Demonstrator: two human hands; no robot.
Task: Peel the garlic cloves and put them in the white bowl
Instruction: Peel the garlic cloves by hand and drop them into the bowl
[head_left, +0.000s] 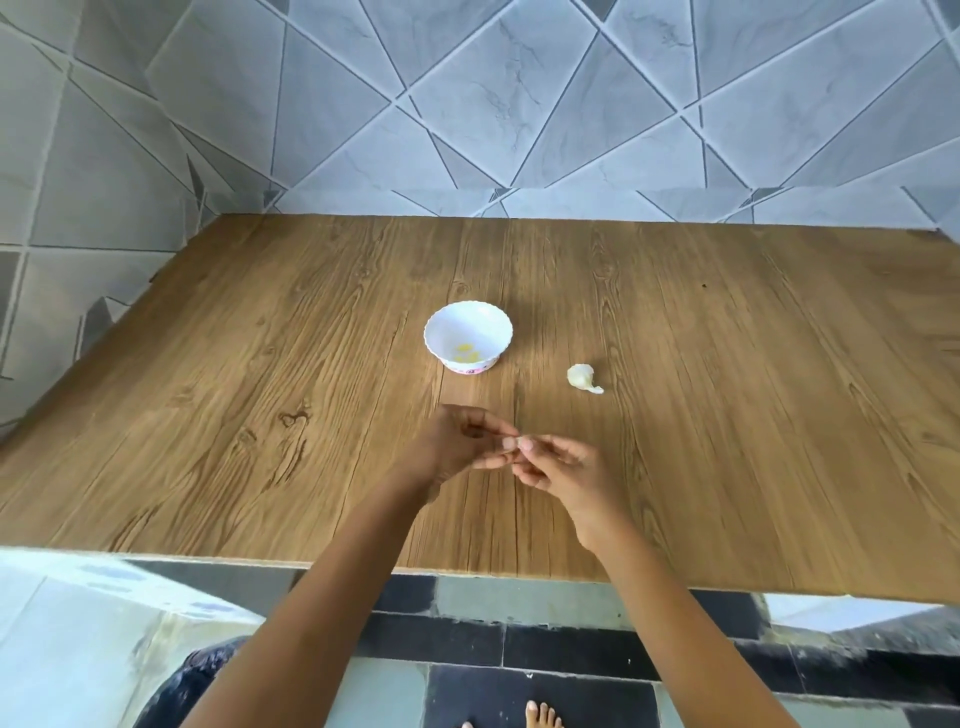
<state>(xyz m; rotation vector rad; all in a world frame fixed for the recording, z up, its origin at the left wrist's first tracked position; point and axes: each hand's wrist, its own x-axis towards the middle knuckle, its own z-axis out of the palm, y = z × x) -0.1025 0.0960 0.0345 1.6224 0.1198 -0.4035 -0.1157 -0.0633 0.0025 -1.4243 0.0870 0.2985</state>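
Bowl (485, 325), white and scallop-rimmed, holds pale yellow peeled bits (466, 353); nearer me the left hand (457, 447) and right hand (563, 467) meet, fingertips pinching a small, pale, blurred clove (513, 442); farther right a creamy garlic chunk (583, 376) lies on the wooden table (260, 415).

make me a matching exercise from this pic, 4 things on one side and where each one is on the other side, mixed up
Things
1. white bowl
2. loose garlic piece
3. garlic clove
4. bare foot

Places
a. on the floor tiles, below the table edge
b. pinched between the fingers of the left hand and right hand, mostly hidden
c. lying on the table, right of the bowl
d. mid-table, yellowish bits inside

Pairs: 1-d, 2-c, 3-b, 4-a
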